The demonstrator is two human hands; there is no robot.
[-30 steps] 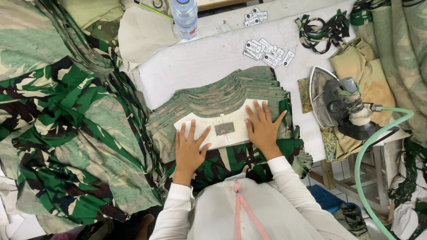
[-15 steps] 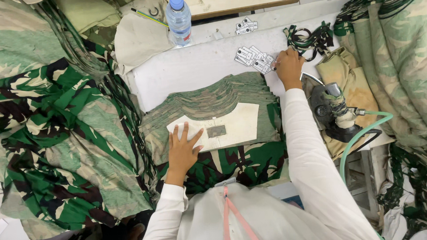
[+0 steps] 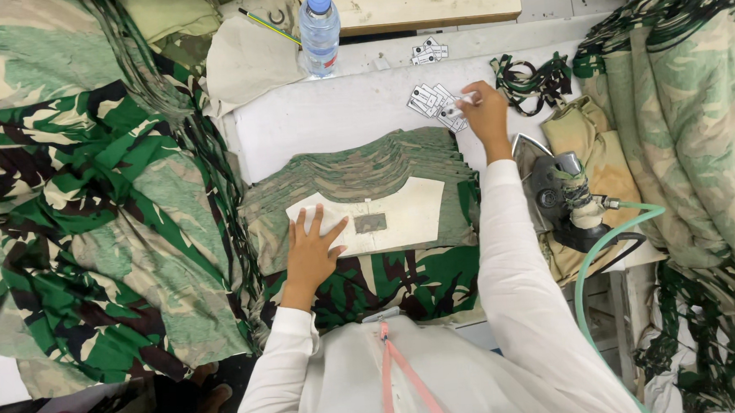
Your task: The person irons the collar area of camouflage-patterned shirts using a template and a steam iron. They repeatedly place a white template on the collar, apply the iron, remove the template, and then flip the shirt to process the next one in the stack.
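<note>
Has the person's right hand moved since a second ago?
Yes. The right hand left the cream panel on the folded camouflage shirts, where the left hand rests, and went up the white table to the small labels, past the iron.

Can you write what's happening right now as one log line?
left hand: flat on cream panel atop camouflage stack | right hand: pinching small label from label pile | iron: resting right

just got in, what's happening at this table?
A person stands at a white ironing table. The left hand lies flat on a cream patch atop a stack of camouflage shirts. The right hand reaches to a pile of small labels, fingertips on one. An iron sits at the right, a water bottle at the far edge.
</note>
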